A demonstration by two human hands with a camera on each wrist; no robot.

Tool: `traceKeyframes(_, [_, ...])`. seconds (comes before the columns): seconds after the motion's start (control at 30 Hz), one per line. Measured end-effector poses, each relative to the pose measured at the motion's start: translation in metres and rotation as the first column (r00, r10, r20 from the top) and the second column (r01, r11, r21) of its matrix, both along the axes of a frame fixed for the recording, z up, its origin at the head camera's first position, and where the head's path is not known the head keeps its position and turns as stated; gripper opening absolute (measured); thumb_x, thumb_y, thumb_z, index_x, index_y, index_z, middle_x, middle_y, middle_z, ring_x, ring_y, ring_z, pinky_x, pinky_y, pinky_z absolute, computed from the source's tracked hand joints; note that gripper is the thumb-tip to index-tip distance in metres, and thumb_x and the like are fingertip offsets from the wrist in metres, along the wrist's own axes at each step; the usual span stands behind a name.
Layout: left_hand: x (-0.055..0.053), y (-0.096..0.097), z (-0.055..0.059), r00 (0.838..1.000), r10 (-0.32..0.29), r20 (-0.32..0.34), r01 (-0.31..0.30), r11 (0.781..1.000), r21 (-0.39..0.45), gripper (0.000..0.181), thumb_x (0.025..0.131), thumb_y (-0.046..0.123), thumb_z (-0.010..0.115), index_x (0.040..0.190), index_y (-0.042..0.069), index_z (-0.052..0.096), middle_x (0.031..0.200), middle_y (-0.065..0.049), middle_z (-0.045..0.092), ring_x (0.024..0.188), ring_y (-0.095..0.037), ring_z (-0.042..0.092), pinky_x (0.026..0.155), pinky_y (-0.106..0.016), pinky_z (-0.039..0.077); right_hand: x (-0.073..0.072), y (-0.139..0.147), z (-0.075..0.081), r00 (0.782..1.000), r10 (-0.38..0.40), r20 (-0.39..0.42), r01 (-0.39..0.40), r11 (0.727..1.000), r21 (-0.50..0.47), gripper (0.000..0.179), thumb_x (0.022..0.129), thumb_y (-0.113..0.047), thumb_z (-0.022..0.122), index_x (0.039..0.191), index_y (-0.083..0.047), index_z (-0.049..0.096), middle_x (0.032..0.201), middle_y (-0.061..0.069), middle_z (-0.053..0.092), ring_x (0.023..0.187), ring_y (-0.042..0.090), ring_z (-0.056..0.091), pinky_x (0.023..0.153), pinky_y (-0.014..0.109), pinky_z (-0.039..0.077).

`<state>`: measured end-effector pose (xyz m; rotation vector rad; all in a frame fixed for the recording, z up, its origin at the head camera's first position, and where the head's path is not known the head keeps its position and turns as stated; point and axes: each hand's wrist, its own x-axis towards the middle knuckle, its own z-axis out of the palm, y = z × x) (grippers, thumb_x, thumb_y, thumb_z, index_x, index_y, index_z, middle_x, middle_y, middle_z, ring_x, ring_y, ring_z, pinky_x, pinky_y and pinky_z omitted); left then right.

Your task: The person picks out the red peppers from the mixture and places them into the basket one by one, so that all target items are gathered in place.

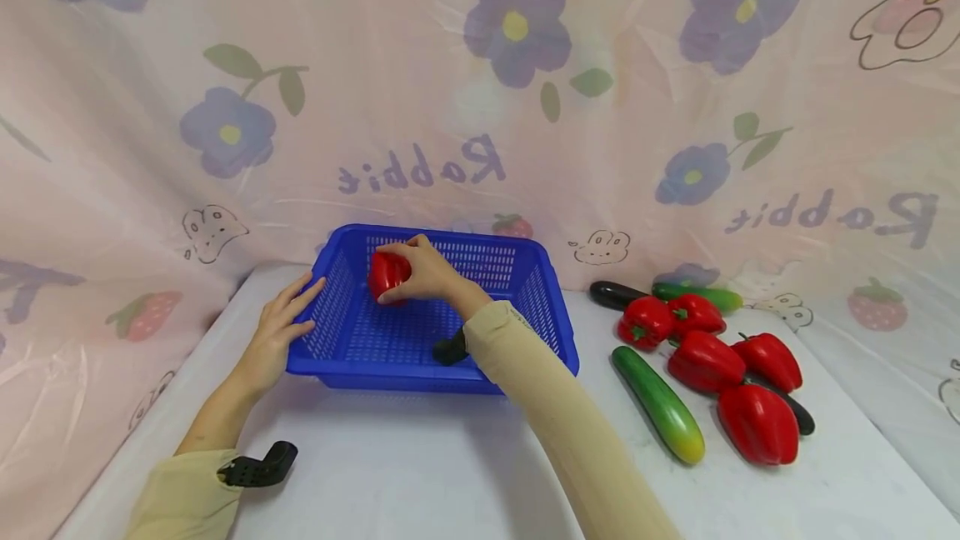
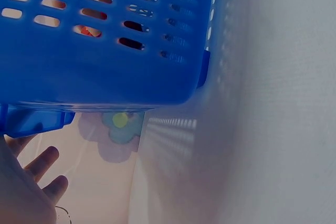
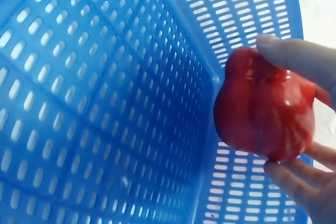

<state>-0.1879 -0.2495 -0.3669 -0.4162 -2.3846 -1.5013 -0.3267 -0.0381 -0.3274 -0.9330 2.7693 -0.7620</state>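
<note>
Inside the blue basket (image 1: pixel 405 377), near its far-left corner, the right hand (image 1: pixel 432 270) pinched a pepper (image 3: pixel 262 111) between thumb and fingers; the pepper was glossy, bright red and plumply lobed. The left hand (image 1: pixel 272 335), fingers spread, touched the basket's left rim.

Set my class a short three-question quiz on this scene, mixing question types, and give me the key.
1. Multiple choice: what does the right hand hold?
A) a cucumber
B) a red pepper
C) an eggplant
2. True or false: in the head view, the left hand is at the right side of the blue basket.
3. Count: how many loose peppers lie on the white table?

Key:
1. B
2. False; the left hand is at the left side of the blue basket.
3. Five
</note>
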Motion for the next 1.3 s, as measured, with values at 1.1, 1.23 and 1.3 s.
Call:
traceKeyframes(1.1, [0.002, -0.001, 0.004, 0.998, 0.009, 0.066, -0.008, 1.0, -0.022, 0.051, 0.095, 0.003, 0.036, 0.145, -0.002, 0.035, 0.157, -0.02, 0.015, 0.139, -0.046, 0.004, 0.102, -0.072, 0.006, -0.003, -0.026, -0.008, 0.998, 0.005, 0.059, -0.011, 0.996, 0.09, 0.077, 0.074, -0.044, 0.079, 0.142, -0.025, 0.047, 0.144, 0.012, 0.039, 0.126, 0.028, 0.042, 0.092, 0.039, 0.051])
traceKeyframes(1.23, [0.001, 0.0, 0.003, 0.998, 0.006, 0.06, -0.005, 1.0, -0.016, 0.051, 0.094, 0.002, 0.037, 0.145, -0.004, 0.036, 0.157, -0.021, 0.015, 0.138, -0.046, 0.005, 0.102, -0.072, 0.007, -0.003, -0.026, -0.008, 0.997, 0.023, 0.076, -0.031, 0.994, 0.104, 0.075, 0.076, -0.039, 0.079, 0.143, -0.025, 0.047, 0.141, 0.013, 0.041, 0.126, 0.028, 0.042, 0.093, 0.039, 0.05])
traceKeyframes(1.3, [0.001, 0.0, 0.002, 0.998, 0.004, 0.061, -0.003, 1.0, -0.015, 0.051, 0.094, 0.002, 0.037, 0.145, -0.003, 0.036, 0.157, -0.021, 0.015, 0.138, -0.046, 0.005, 0.102, -0.072, 0.007, -0.002, -0.026, -0.008, 0.997, 0.029, 0.077, -0.037, 0.994, 0.106, 0.074, 0.076, -0.035, 0.08, 0.142, -0.024, 0.048, 0.139, 0.013, 0.042, 0.124, 0.028, 0.043, 0.093, 0.038, 0.05])
